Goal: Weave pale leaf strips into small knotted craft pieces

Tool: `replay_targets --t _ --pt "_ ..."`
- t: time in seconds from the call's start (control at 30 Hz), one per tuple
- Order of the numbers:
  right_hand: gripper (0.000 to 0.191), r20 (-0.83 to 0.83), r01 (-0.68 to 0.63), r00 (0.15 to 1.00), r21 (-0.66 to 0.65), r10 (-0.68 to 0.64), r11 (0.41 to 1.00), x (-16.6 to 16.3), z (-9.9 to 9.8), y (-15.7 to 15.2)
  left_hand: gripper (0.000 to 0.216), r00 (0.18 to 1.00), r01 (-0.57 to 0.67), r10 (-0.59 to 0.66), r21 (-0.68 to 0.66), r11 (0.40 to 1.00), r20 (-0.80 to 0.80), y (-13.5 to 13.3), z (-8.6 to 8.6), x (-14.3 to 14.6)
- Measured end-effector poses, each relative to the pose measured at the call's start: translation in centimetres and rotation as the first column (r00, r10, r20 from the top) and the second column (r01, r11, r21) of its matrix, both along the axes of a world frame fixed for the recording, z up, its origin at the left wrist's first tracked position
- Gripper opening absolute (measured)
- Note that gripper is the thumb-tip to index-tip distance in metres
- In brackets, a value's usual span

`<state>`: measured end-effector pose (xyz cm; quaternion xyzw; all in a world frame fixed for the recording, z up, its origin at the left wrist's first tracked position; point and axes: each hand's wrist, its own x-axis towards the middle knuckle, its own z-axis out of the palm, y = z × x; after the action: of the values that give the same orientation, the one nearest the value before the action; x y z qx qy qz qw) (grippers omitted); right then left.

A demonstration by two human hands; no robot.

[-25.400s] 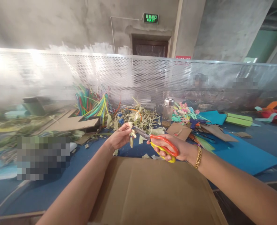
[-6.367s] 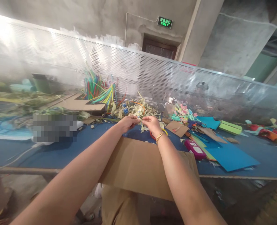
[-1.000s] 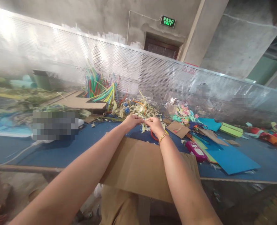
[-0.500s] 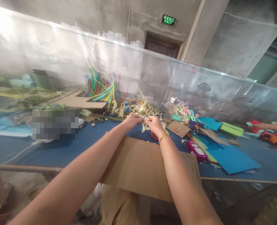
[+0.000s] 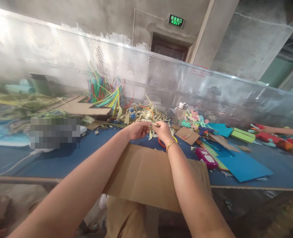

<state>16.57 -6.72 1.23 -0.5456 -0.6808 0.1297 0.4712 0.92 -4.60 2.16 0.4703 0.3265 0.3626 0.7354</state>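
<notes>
My left hand [image 5: 139, 130] and my right hand [image 5: 162, 131] meet over the blue table, in front of a heap of dried husk strips [image 5: 152, 114]. Between the right thumb and fingers is a small pale strip [image 5: 157, 125], probably husk. The left fingers are curled, with their tips right beside it; what they pinch, if anything, is too small to make out. Under my forearms a sheet of brown cardboard [image 5: 143, 175] lies from the table edge over my lap. A red and yellow ring-shaped item [image 5: 162, 143] shows partly behind the right wrist.
Colourful pipe cleaners [image 5: 99, 91] stand behind on the left, near cut cardboard [image 5: 87, 107]. Right of my hands are a glass bottle [image 5: 180, 114], paper flowers [image 5: 194, 119], a purple case [image 5: 206, 158] and blue sheets [image 5: 243, 165]. Another person's arm [image 5: 282, 131] reaches in at far right.
My left hand has turned and its fingers have curled more beneath the strip. The right hand stays almost in place. At far right the other person's hand has come further into view.
</notes>
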Motion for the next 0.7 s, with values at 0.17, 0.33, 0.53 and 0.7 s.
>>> replay_targets --t 0.17,0.33,0.53,0.7 --pt "0.019 -0.086 -0.047 0.995 -0.043 0.044 0.998 -0.1 -0.2 0.2 0.028 0.99 -0.113 0.127 0.198 0.974 -0.06 0.7 -1.0 0.1" --pt "0.039 -0.465 -0.158 0.885 -0.317 -0.008 0.935 0.1 0.2 0.1 0.031 0.97 -0.176 0.221 0.334 0.926 -0.102 1.3 -1.6 0.0" --pt "0.04 -0.615 -0.275 0.788 -0.351 0.001 0.895 0.0 -0.8 1.0 0.031 0.94 -0.121 0.242 0.426 0.897 -0.242 0.9 -1.6 0.3" --pt "0.039 -0.682 -0.256 0.731 -0.244 0.022 0.935 0.6 -1.4 2.6 0.037 0.955 -0.008 0.134 0.427 0.904 -0.266 0.4 -1.2 -0.1"
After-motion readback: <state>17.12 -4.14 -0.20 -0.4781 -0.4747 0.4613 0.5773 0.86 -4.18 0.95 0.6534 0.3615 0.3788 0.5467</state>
